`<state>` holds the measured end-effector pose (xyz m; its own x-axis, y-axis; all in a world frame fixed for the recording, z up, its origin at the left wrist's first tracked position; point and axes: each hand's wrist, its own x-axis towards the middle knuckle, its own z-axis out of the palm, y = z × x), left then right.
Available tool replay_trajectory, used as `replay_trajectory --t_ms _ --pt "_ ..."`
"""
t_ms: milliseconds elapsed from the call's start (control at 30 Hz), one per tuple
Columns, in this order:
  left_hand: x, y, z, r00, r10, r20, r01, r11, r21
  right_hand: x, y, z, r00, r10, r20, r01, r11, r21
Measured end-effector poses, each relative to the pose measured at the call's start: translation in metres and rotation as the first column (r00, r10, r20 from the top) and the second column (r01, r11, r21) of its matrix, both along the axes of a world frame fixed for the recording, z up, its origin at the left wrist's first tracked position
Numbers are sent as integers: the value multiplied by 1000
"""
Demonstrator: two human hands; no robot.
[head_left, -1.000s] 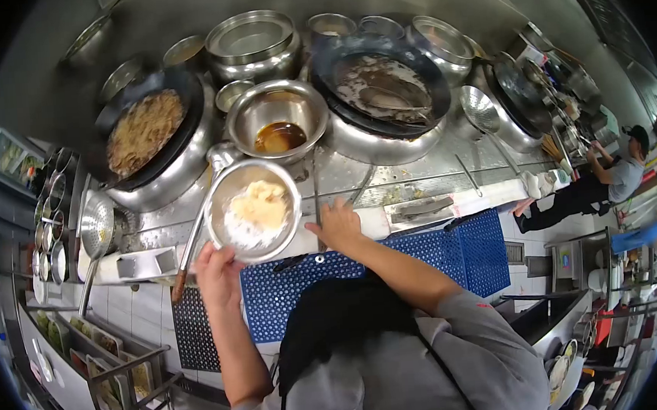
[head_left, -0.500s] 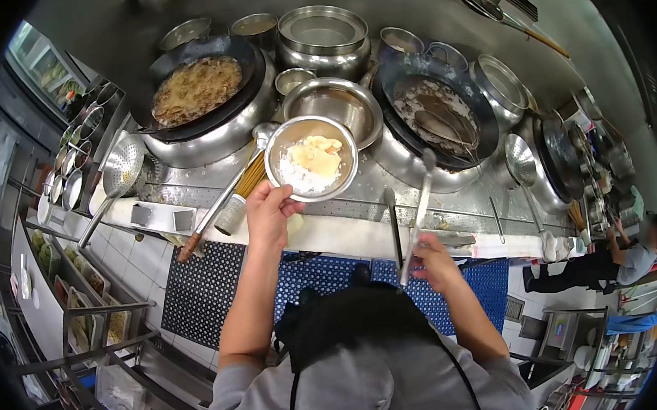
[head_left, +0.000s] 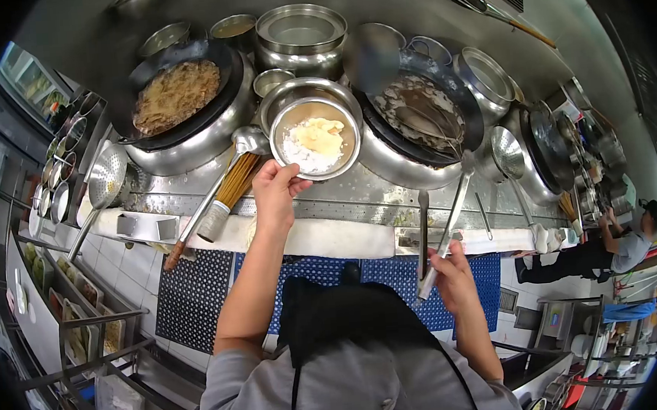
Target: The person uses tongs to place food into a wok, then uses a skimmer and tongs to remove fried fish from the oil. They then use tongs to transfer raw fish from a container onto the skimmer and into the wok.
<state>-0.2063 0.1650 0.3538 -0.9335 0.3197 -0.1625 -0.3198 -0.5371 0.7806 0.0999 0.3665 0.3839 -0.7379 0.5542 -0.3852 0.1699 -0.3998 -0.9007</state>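
My left hand (head_left: 276, 193) pinches the near rim of a small steel bowl (head_left: 276, 136), thumb over the edge. Inside lie white powder (head_left: 308, 159) and a pale yellow, soft-looking mass (head_left: 322, 134). The bowl is held above a wider steel bowl (head_left: 269, 102) and hides much of it. My right hand (head_left: 453, 276) is closed around long metal tongs (head_left: 451, 215), low in front of the counter edge. The tongs' two arms stand apart, tips pointing toward the stove, with nothing between them.
A wok (head_left: 176, 97) of bubbling brown oil stands left; another wok (head_left: 421, 115) with foamy liquid and a strainer stands right. A ladle (head_left: 249, 140), bamboo brush (head_left: 232, 189) and skimmer (head_left: 107, 175) lie along the counter. Another person (head_left: 628, 241) works far right.
The view has shifted slightly. My left hand has brought the small bowl further over the wider bowl. My right hand has moved right with the tongs.
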Motion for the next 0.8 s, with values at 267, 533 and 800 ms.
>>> replay_trajectory --t_ms 267,533,800 --pt "4 18 9 1000 -3 14 2 1000 13 -22 2 72 963 67 -259 -78 997 -29" --pt "2 39 20 992 -26 -125 13 994 -108 -68 48 140 932 245 268 -345 366 864" --pt "3 51 15 957 -59 -284 -6 975 -220 -99 53 212 820 74 568 -489 -424 762"
